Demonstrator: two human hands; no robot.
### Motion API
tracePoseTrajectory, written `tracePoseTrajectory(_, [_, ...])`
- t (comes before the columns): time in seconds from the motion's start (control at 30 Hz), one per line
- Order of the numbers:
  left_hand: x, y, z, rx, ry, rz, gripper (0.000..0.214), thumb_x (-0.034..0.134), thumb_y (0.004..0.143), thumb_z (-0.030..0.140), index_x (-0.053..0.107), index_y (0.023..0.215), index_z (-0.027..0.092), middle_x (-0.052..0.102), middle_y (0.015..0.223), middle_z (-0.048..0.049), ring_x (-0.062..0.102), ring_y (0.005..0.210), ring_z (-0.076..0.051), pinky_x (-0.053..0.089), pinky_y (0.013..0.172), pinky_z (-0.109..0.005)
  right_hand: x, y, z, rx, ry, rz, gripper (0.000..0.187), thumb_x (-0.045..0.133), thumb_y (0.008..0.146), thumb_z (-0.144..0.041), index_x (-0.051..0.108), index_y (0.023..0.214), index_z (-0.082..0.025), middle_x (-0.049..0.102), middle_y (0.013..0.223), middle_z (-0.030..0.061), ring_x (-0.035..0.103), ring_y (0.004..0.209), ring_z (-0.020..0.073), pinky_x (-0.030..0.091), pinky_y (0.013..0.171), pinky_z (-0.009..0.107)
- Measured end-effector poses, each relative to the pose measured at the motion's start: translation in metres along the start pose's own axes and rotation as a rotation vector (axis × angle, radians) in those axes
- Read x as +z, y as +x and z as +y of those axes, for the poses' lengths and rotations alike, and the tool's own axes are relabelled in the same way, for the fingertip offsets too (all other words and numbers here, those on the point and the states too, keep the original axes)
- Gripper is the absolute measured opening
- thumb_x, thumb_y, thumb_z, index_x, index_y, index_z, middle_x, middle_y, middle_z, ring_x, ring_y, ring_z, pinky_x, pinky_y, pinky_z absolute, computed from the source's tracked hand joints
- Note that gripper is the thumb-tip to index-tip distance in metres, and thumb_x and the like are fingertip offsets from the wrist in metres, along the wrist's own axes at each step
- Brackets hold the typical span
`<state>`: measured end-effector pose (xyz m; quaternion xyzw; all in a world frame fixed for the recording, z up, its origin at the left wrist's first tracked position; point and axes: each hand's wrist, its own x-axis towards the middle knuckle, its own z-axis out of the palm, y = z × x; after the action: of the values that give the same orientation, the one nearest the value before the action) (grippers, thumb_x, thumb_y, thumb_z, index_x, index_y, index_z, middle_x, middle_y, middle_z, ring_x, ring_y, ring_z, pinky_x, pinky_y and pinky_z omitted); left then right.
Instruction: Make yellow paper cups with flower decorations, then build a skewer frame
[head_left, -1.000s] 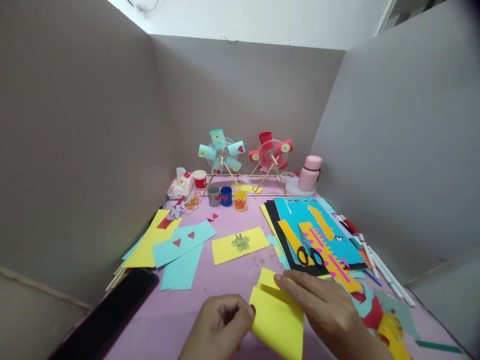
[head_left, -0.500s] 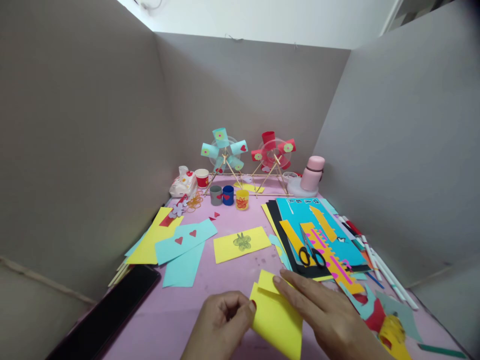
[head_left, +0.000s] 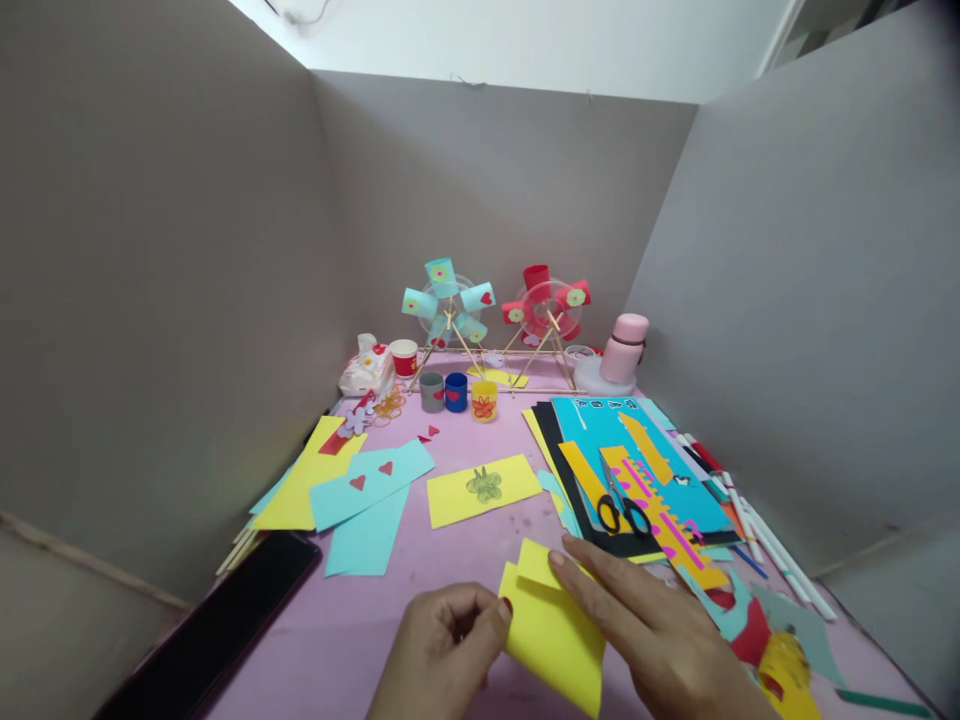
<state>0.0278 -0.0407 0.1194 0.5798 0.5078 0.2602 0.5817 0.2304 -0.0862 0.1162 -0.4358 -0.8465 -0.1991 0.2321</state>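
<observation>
Head-down view over a pink bench [head_left: 457, 560] strewn with craft paper, boxed in by grey card walls; near the front, a yellow paper sheet [head_left: 551, 640] between both hands, on the bench or just above it, hard to tell which; left hand [head_left: 442, 650] curled, thumb and fingertips pinched on the sheet's left edge; right hand [head_left: 652, 640] open and flat, fingers laid across the sheet's upper right, forefinger tip pressing beside a turned-over corner flap; judging by that flap, one fold made and under pressure, the rest of the sheet plain, uncut and undecorated.

Just beyond, a yellow strip [head_left: 484, 488] with a flower drawn on it; left of that, blue strips [head_left: 371, 482] bearing red hearts; to the right, black-handled scissors [head_left: 621, 512] lying untouched on a stack of coloured sheets [head_left: 592, 432]; by the far wall, a blue paper wheel [head_left: 448, 305] and a red paper wheel [head_left: 546, 302] on stick frames, seemingly complete; three small paper cups [head_left: 455, 392] in front; a pink bottle [head_left: 625, 348] to the right.
</observation>
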Motion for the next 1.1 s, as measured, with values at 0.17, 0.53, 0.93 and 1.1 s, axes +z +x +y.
tracePoseTrajectory(0.17, [-0.001, 0.0, -0.004, 0.024, 0.008, -0.035, 0.03, 0.048, 0.071, 0.043, 0.048, 0.053, 0.018, 0.037, 0.05, 0.0046, 0.034, 0.05, -0.011, 0.026, 0.049, -0.023, -0.004, 0.009, -0.005, -0.034, -0.081, 0.002, 0.05, 0.019, 0.095, -0.01, 0.009, 0.143, -0.014, 0.069, 0.108, 0.0123, 0.069, 0.09, 0.0172, 0.057, 0.064, 0.02])
tracePoseTrajectory(0.53, [0.001, -0.001, -0.004, 0.05, 0.011, -0.034, 0.03, 0.049, 0.072, 0.04, 0.049, 0.053, 0.018, 0.037, 0.052, 0.0046, 0.034, 0.052, -0.011, 0.027, 0.05, -0.023, -0.009, 0.021, -0.012, -0.027, -0.042, 0.099, 0.043, 0.022, 0.094, -0.014, 0.056, 0.121, -0.012, 0.072, 0.099, 0.0143, 0.071, 0.083, 0.0186, 0.057, 0.058, 0.021])
tracePoseTrajectory(0.93, [0.001, -0.003, -0.005, 0.048, -0.019, -0.038, 0.028, 0.05, 0.074, 0.039, 0.055, 0.058, 0.016, 0.04, 0.054, 0.0044, 0.035, 0.053, -0.01, 0.028, 0.05, -0.022, -0.007, 0.019, -0.011, -0.03, -0.076, 0.089, 0.047, 0.021, 0.094, -0.013, 0.067, 0.102, -0.012, 0.072, 0.099, 0.013, 0.071, 0.083, 0.017, 0.057, 0.058, 0.019])
tracePoseTrajectory(1.1, [0.001, -0.002, -0.005, 0.058, -0.032, -0.052, 0.029, 0.051, 0.074, 0.039, 0.057, 0.06, 0.015, 0.042, 0.055, 0.004, 0.036, 0.054, -0.01, 0.029, 0.051, -0.022, -0.006, 0.021, -0.011, -0.011, -0.06, 0.119, 0.049, 0.02, 0.094, -0.01, 0.069, 0.097, -0.011, 0.073, 0.095, 0.0134, 0.071, 0.08, 0.0184, 0.057, 0.056, 0.02])
